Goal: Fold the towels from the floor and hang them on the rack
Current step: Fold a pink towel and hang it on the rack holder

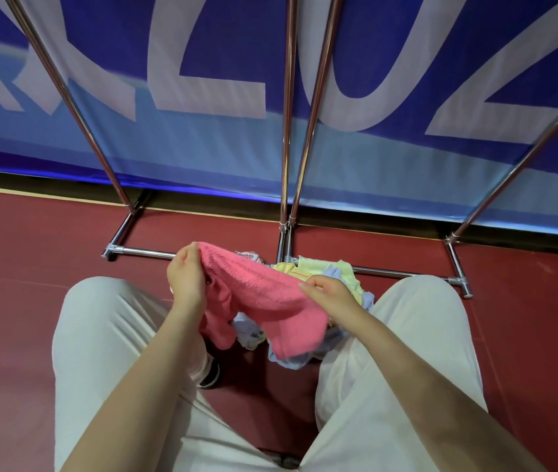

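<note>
Pink towel [264, 294], thick terry, is stretched between my two hands above my knees as I crouch on the dark red floor [25, 267]. On the left, my left hand [185, 277] has its fingers curled tight around one bunched end, held a little higher. The cloth sags across the middle, with loose ends drooping below. On the right, my right hand [330, 291] pinches the other edge between thumb and fingertips. Beneath the towel lies the pile of other towels [325, 270], yellow, pale green and blue, on the floor beside the base bar of the chrome rack [287, 131], whose poles rise against a blue banner [219, 63]. To fold well, I judge I should find both corners of one edge, pull it taut and level, then bring edges together evenly.
</note>
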`<state>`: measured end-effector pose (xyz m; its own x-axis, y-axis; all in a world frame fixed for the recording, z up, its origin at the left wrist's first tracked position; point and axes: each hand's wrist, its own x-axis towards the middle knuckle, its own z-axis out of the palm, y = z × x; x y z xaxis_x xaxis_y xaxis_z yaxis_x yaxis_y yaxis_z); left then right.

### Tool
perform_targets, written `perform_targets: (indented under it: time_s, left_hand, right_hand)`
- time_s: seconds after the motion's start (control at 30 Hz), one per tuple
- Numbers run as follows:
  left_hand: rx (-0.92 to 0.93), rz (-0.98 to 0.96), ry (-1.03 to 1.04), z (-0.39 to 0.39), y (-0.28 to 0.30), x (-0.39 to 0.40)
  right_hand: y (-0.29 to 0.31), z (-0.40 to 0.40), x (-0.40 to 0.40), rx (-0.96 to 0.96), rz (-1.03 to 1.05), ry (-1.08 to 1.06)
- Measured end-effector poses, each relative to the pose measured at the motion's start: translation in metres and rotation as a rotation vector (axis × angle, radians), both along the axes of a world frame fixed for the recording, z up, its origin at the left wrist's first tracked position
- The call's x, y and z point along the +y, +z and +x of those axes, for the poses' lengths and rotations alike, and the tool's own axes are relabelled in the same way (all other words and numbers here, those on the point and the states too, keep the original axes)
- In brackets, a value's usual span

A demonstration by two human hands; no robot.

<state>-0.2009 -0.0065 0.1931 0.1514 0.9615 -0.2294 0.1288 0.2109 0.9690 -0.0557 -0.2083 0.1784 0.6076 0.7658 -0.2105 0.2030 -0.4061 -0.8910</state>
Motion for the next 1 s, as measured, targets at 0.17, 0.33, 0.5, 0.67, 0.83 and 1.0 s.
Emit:
perform_targets:
  time_s: [0.17,0.33,0.5,0.67,0.83,1.0]
  left_hand:
    - [-0.016,0.031,-0.010,-0.004,0.002,0.005]
    - [0.094,-0.011,-0.172,-0.003,-0.004,0.001]
    - [-0.056,-0.006,-0.289,0.009,0.005,-0.012]
    - [-0.066,-0.062,-0.495,0.016,0.008,-0.036]
    - [-0.127,-0.028,-0.649,0.020,0.015,-0.056]
    - [-0.132,0.003,-0.706,0.018,0.010,-0.055]
  right_hand:
    - [-0.002,0.003,-0.002,-0.010,-0.138,-0.033]
    - [-0.002,0.011,-0.002,-0.071,-0.100,-0.405]
    - [0.003,0.007,0.003,-0.022,0.063,-0.473]
    - [0.001,-0.031,0.013,0.053,0.119,-0.140]
    - [0.000,-0.048,0.015,0.098,0.060,0.085]
    - [0.003,-0.059,0.021,0.235,0.027,0.169]
